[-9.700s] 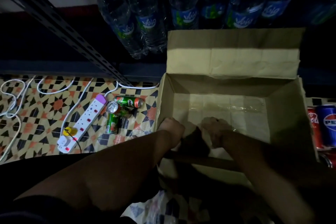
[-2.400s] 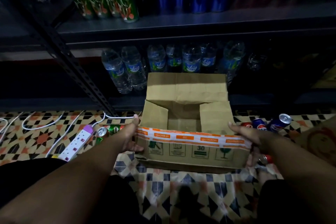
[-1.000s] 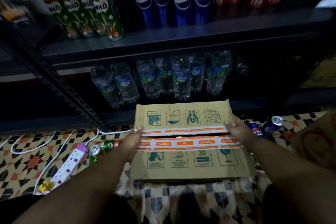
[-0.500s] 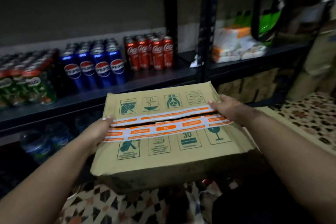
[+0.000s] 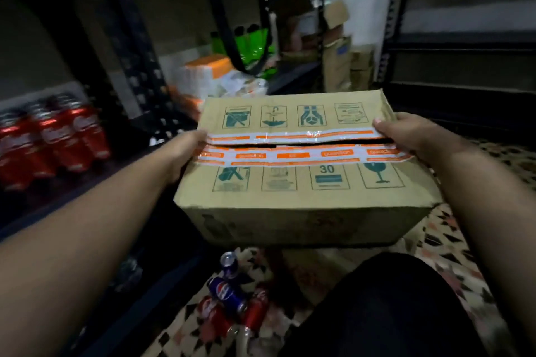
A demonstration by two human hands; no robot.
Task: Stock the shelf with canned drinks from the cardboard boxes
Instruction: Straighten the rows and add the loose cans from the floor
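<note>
I take the cardboard box as landmark; it sits mid-frame, held off the floor, top flaps folded shut with a dark slit between them; orange-and-white tape runs along both flap edges; green handling symbols printed on the flaps, a "30" on the near one.

Far left of the box: red cans standing in a row on the shelf, blurred, label unreadable; dark shelf upright between them and the box.

Left hand presses against the box's left side at the flap seam; fingertips go round the edge out of sight, so I cannot tell how far they curl; palm is on the cardboard, carrying it.

Below the box, left of centre: loose cans on the patterned floor; a blue Pepsi can lying down, another blue can just beyond it, red cans touching the Pepsi one.

Behind the box, above its far edge: orange-and-white packs, a green bag, stacked brown cartons; all blurred.

Right hand grips the box's right side; thumb lies on top over the tape, fingers wrap down the side.

Below the right forearm: dark clothing over the person's lap.
</note>
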